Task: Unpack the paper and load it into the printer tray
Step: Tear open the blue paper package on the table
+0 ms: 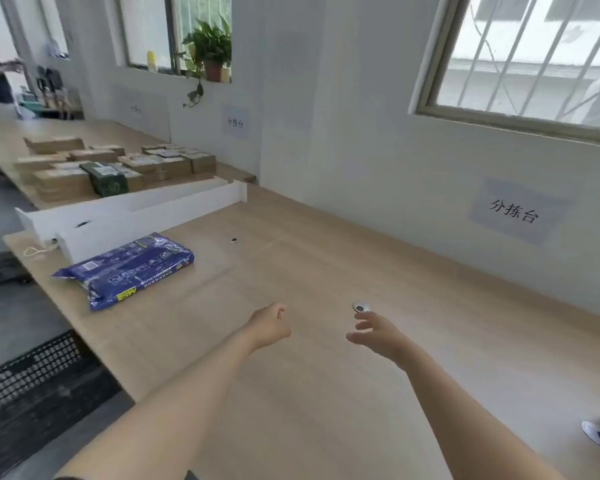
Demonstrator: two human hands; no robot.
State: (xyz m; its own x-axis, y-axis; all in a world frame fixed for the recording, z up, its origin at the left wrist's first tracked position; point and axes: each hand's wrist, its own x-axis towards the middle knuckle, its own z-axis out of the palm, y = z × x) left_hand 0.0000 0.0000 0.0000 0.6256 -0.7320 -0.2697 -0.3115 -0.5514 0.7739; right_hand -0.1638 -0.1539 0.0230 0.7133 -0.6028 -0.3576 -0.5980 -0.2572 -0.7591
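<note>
A blue wrapped ream of paper (pixel 129 266) lies flat near the left edge of the wooden table (pixel 326 393), its near end crumpled. My left hand (pixel 270 325) hovers over the table to the right of the ream, fingers loosely curled, holding nothing. My right hand (pixel 374 332) is further right, fingers spread, empty. Both hands are well apart from the ream. No printer or printer tray shows in this view.
A white divider board (pixel 132 213) stands across the table behind the ream. Beyond it lie several cardboard parcels (pixel 118 168). A metal cable grommet (pixel 361 307) sits by my right fingertips, another (pixel 236 240) further back. A wall runs along the right; a person stands far left.
</note>
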